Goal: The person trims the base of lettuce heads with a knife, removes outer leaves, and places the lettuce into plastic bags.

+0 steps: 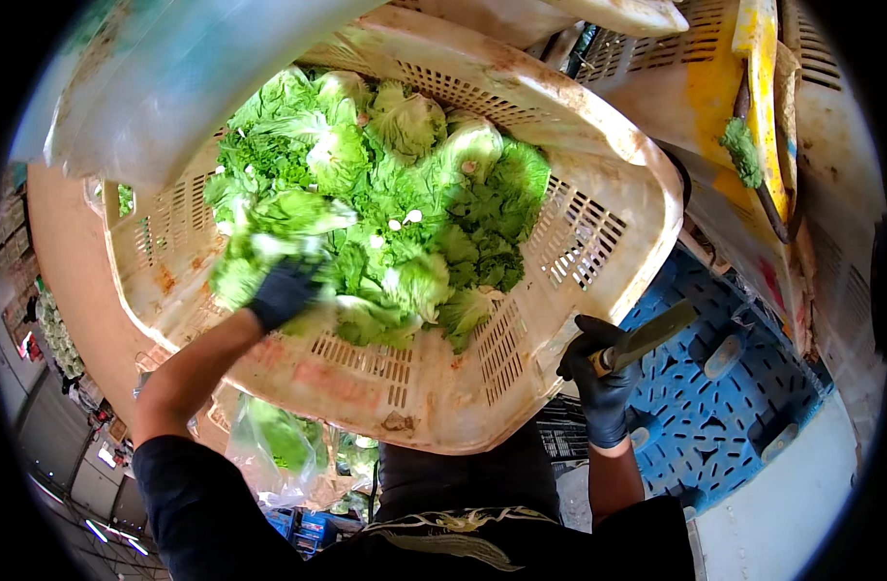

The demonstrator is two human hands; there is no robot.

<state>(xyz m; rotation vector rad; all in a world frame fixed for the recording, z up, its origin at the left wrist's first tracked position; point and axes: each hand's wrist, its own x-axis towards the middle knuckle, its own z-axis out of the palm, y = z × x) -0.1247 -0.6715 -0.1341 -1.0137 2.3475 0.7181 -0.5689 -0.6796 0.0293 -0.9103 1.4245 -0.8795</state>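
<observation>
A large, dirty off-white plastic basket (342, 385) with slotted walls stands before me, with several heads of green leafy lettuce (407, 174) inside. My left hand (287, 290), in a black glove, is in the basket at its near left, blurred against a lettuce; whether its fingers grip it I cannot tell. At the basket's near right rim, my black-gloved right hand (599, 370) holds a knife (650, 335) by its handle, the broad blade pointing up and to the right. Small white cut pieces (413, 216) lie on the leaves.
Translucent plastic (196, 72) covers part of the upper left. More stained baskets (654, 109) stand at upper right, one with a scrap of leaf (741, 152) on its strap. A blue slotted plastic surface (712, 414) lies at right. Below the basket is a clear bag (276, 443) with greens.
</observation>
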